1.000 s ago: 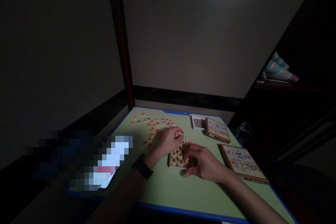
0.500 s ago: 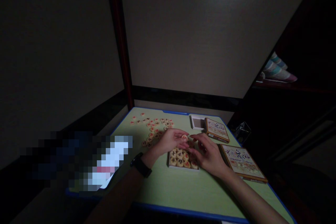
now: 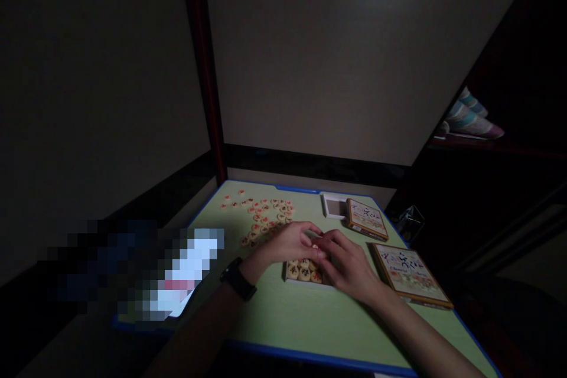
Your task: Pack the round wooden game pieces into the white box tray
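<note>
A shallow white-rimmed tray [image 3: 305,282] holds rows of round Chinese chess pieces [image 3: 304,272] with dark and red characters. Both hands meet over its far part and cover much of it. My left hand [image 3: 292,241], a dark watch [image 3: 238,279] on its wrist, is closed with thumb and fingers about a pale chess piece [image 3: 315,247], only partly visible. From the other side, my right hand [image 3: 349,261] reaches in with fingers curled against the left fingertips. What lies under its fingertips is hidden.
Loose chess pieces [image 3: 257,218] lie scattered on the green table [image 3: 274,319] beyond my left hand. At the back right stand an open white box [image 3: 328,208] and a printed box [image 3: 367,218]. A larger printed box [image 3: 414,274] lies right, a blurred-out bright device [image 3: 190,271] left.
Both hands have come together and lowered slightly over the tray. The red-marked piece in my left hand has moved down and is now partly covered by fingers.
</note>
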